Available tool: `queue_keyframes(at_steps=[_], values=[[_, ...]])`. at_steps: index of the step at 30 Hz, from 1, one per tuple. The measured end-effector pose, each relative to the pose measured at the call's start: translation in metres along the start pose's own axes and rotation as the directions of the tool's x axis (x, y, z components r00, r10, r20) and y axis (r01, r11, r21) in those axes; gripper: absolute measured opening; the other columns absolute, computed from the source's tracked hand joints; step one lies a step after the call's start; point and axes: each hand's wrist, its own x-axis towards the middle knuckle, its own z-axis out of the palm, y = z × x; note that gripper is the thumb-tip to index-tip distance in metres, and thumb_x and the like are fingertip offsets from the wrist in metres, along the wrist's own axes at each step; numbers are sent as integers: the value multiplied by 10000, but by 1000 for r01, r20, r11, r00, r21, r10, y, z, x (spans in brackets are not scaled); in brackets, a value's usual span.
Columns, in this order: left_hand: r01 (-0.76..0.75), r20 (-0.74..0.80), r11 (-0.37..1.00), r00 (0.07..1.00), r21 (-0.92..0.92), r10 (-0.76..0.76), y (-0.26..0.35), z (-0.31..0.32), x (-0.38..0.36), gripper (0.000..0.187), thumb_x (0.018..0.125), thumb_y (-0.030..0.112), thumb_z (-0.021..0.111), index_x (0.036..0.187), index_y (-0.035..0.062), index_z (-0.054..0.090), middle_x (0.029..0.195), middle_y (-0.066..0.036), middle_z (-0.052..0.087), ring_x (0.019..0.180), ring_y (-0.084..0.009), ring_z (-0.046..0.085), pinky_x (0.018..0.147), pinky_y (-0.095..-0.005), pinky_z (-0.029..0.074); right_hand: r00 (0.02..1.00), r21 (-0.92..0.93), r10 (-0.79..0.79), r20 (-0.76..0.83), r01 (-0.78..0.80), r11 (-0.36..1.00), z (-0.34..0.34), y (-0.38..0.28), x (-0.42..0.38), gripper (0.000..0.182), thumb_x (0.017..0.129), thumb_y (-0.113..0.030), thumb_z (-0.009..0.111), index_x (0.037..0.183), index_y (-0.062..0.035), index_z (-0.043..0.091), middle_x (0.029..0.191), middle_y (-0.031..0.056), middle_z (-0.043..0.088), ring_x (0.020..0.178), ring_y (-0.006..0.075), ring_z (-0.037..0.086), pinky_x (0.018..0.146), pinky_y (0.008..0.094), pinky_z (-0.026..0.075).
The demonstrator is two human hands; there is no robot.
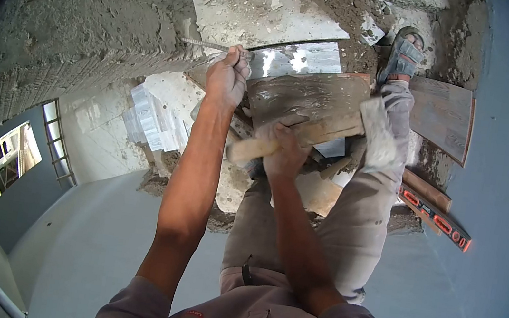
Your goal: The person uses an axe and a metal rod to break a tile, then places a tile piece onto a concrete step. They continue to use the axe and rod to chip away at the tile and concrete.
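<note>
The rough wall fills the upper left. At the centre, the right hand has its fingers closed around the hammer. At upper centre, the left hand grips the chisel, tip near the wall. Good blows need, I think, a steady chisel and fingers below its struck end.

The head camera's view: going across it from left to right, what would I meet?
Bright window opening → fanned-out pale tile pieces → left hand → right hand → hammer's head → orange-and-black spirit level.
</note>
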Motion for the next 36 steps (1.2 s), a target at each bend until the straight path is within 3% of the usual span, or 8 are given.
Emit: queue_keyframes(at_steps=[6, 9, 10, 13, 14, 22, 24, 36], values=[[-19, -144, 995, 990, -101, 5, 0, 0, 1, 132, 840, 138, 488, 880, 25, 545, 753, -23, 545, 586, -96, 461, 534, -204, 407, 851, -602, 524, 45, -395, 694, 1, 13, -5, 60, 704, -25, 532, 760, -12, 513, 572, 44, 470, 464, 132, 468, 426, 266, 384], [5, -7, 997, 1000, -83, -5, 6, -8, -2, 129, 855, 125, 451, 907, 23, 509, 770, -44, 541, 682, -114, 493, 613, -241, 397, 932, -499, -121, 341, 289, 817, -2, 5, -18, 71, 699, -19, 528, 770, -15, 519, 558, 40, 457, 473, 126, 475, 423, 272, 377], [7, -11, 995, 1000, -95, -8, 8, -11, 0, 119, 851, 124, 460, 898, 28, 511, 775, -43, 544, 693, -118, 501, 627, -247, 397, 995, -111, 29, 92, -18, 994, 23, -4, -23, 44, 671, -13, 503, 708, -34, 491, 583, 40, 455, 457, 111, 455, 441, 243, 394], [17, 13, 995, 1000, -103, -15, 16, -10, -6, 108, 846, 123, 468, 896, 37, 510, 771, -36, 543, 688, -124, 501, 635, -260, 393, 986, -362, 138, 91, -96, 927, 23, 26, -18, 74, 650, -75, 520, 667, -3, 509, 556, 54, 465, 458, 148, 464, 462, 271, 398], [14, 22, 994, 1000, -106, -12, 20, -3, -9, 108, 846, 123, 468, 896, 37, 510, 771, -36, 543, 688, -124, 501, 635, -260, 393, 927, -887, 372, -42, -206, 414, 24, 36, -2, 166, 634, -144, 531, 656, 21, 522, 556, 60, 494, 488, 167, 483, 489, 289, 400], [11, 32, 979, 999, -201, -4, 28, -19, -6, 112, 847, 109, 453, 910, 26, 493, 833, -57, 544, 780, -168, 532, 730, -349, 430, 975, -640, -18, 224, 161, 751, 33, 18, -19, 205, 623, -166, 546, 731, 8, 551, 589, 99, 534, 522, 181, 518, 531, 310, 418], [-17, 55, 977, 998, -211, 29, 29, -7, -2, 113, 852, 108, 444, 909, 24, 492, 828, -57, 542, 779, -165, 533, 719, -343, 434, 957, -968, 288, -20, -91, 233, 35, 16, -6, 175, 633, -137, 549, 744, -3, 559, 581, 76, 527, 517, 151, 507, 516, 279, 409], [-24, 47, 992, 998, -122, 30, 5, -8, -14, 145, 856, 138, 451, 921, 28, 520, 778, -36, 547, 687, -131, 514, 625, -266, 413, 985, -791, 155, 72, -38, 610, 40, -55, -17, 54, 629, -66, 512, 658, -28, 538, 539, 4, 486, 469, 87, 456, 457, 237, 371]])
